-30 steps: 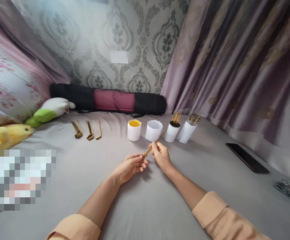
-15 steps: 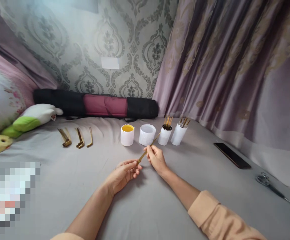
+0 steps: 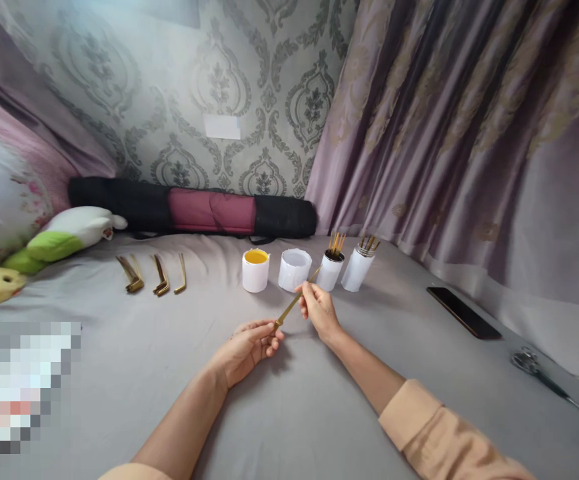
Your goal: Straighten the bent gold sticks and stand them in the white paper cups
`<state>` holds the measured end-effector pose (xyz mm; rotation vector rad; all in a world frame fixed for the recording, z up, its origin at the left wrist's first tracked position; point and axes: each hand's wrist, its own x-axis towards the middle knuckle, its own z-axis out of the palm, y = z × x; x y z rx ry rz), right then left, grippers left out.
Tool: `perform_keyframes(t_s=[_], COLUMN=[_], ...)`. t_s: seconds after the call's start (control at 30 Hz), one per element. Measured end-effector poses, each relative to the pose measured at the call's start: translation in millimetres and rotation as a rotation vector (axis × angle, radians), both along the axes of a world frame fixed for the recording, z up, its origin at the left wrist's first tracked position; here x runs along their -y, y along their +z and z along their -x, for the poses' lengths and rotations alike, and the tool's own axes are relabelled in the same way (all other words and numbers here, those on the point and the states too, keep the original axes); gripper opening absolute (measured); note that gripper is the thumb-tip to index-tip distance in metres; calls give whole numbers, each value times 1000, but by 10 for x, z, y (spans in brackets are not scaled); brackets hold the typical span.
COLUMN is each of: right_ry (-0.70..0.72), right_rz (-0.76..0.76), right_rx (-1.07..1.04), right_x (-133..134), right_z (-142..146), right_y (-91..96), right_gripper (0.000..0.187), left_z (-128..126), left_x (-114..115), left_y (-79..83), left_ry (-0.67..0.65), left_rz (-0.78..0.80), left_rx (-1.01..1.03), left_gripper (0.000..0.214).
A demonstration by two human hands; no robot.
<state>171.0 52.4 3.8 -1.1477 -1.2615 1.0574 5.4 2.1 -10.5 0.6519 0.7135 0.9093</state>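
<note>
Both my hands hold one thin golden-brown stick (image 3: 294,302) over the grey sheet (image 3: 289,400). My left hand (image 3: 249,347) pinches its lower end with curled fingers. My right hand (image 3: 319,308) pinches it higher up, and its tip points toward the cups. Behind stand a white cup with yellow liquid (image 3: 255,270), a white cup with clear contents (image 3: 294,269), and two white cups holding sticks (image 3: 330,267) (image 3: 359,265). Three bent golden sticks (image 3: 155,277) lie to the left.
A black and maroon roll bag (image 3: 194,210) lies against the patterned wall. Plush toys (image 3: 69,233) sit at the left. A dark phone (image 3: 462,312) and scissors (image 3: 544,377) lie at the right beside the purple curtain (image 3: 469,133).
The camera view swung to the right a second ago. My right hand has risen slightly along the stick, tilting it a little; my left hand keeps its grip.
</note>
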Motion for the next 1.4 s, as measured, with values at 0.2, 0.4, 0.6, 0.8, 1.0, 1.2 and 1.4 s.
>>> perform_keyframes(t_s=[0.2, 0.4, 0.6, 0.8, 1.0, 1.2, 1.4], right_ry=[-27, -52, -92, -95, -106, -116, -117], right_rz=[-11, -31, -29, -34, -43, -42, -35], right_rx=[-51, -91, -129, -135, -138, -143, -127], right_x=[-61, -140, -185, -211, -207, -183, -179], right_z=[-74, -185, -283, -345, -376, -421, -487], right_y=[69, 143, 249, 295, 302, 302, 266], right_gripper=[39, 40, 39, 38, 35, 34, 34], left_z=[7, 10, 12, 7, 8, 14, 14], left_x=[1, -3, 4, 14, 6, 8, 18], left_y=[-12, -10, 2, 32, -5, -6, 27], left_ry=[2, 0, 1, 2, -6, -9, 17], left_rz=[4, 7, 9, 14, 1, -2, 25], left_rx=[-3, 2, 2, -13, -9, -10, -18], left_gripper=[16, 14, 15, 14, 16, 16, 16])
